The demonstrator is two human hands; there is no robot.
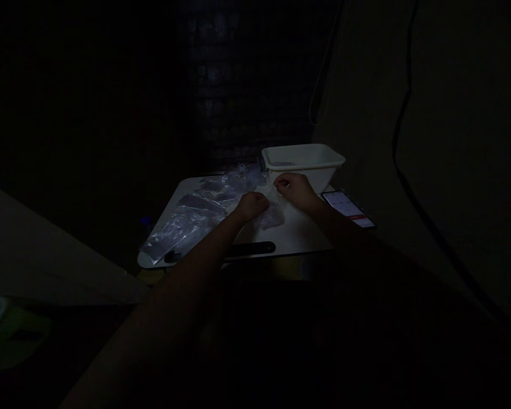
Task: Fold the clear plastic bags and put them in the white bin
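Note:
In the dim head view, my left hand [252, 205] is closed on a clear plastic bag [272, 216] that hangs just over the white table [300, 230]. My right hand [296, 188] is a little farther off and to the right, in front of the white bin. Its thumb and fingers are pinched together near the bag's upper part, and what lies between them is too dark and small to make out. To the left, a loose heap of clear plastic bags [195, 213] spreads over the table.
A white plastic bin [304, 165] stands at the table's back right. A lit phone [349, 210] lies at the right edge. A dark slot [255, 248] runs along the front edge. A black cable [402, 170] hangs on the right wall; a green basket [8, 324] sits low left.

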